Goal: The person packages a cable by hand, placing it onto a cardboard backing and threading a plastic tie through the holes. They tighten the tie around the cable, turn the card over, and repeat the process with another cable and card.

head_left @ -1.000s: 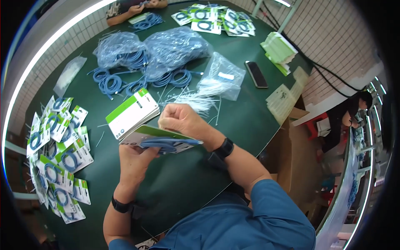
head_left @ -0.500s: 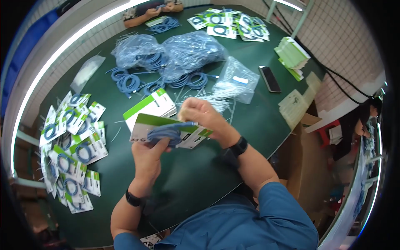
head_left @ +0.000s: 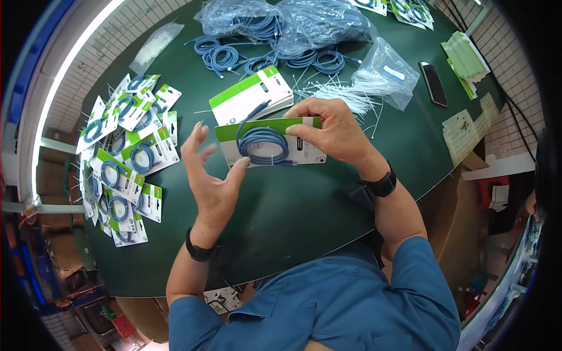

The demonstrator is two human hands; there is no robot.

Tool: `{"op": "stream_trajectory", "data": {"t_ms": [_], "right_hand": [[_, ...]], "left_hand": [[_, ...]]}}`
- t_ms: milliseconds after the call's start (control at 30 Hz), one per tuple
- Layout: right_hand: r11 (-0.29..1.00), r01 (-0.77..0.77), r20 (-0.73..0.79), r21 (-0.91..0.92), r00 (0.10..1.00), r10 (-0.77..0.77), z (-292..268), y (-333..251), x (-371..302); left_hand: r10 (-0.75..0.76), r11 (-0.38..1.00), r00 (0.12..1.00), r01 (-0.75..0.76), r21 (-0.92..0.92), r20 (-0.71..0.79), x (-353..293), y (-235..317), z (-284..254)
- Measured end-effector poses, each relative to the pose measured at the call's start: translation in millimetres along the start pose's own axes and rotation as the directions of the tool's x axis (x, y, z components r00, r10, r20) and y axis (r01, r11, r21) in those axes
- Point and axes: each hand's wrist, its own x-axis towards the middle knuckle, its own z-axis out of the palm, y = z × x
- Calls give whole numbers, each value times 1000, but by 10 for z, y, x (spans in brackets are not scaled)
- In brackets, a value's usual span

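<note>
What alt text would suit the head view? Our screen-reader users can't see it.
A right hand holds a green-and-white card with a coiled blue cable on it above a green table, while the open left hand touches its edge. Finished cards lie left; bagged cables behind.

held green-white card (head_left: 269,143) | card stack (head_left: 250,96) behind | packed cards (head_left: 126,155) left | dark phone (head_left: 434,83) right

Right hand (head_left: 339,131) gripped card (head_left: 269,143) bearing coiled blue cable (head_left: 262,145); left hand (head_left: 213,175) open, thumb touching card's lower-left edge. Card stack (head_left: 249,96) lay just behind.
</note>
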Motion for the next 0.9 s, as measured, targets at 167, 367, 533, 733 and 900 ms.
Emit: {"op": "stream_trajectory", "data": {"t_ms": [167, 367, 533, 733, 900], "right_hand": [[994, -1, 105, -112, 994, 13, 186, 44, -43], [960, 207, 135, -187, 974, -184, 372, 238, -57], [960, 140, 46, -242, 990, -133, 421, 118, -28], [775, 503, 81, -383, 854, -514, 518, 283, 38], [756, 480, 103, -445, 866, -489, 582, 362, 65]], "left_hand": [[235, 781, 940, -334, 528, 246, 93, 85, -33], [214, 784, 870, -424, 453, 444, 29, -189, 146], [270, 786, 866, -450, 424, 420, 9, -318, 192], [286, 815, 877, -434, 384, 385, -9, -383, 192], [315, 873, 894, -405, 271, 320, -34, -493, 127]]}}
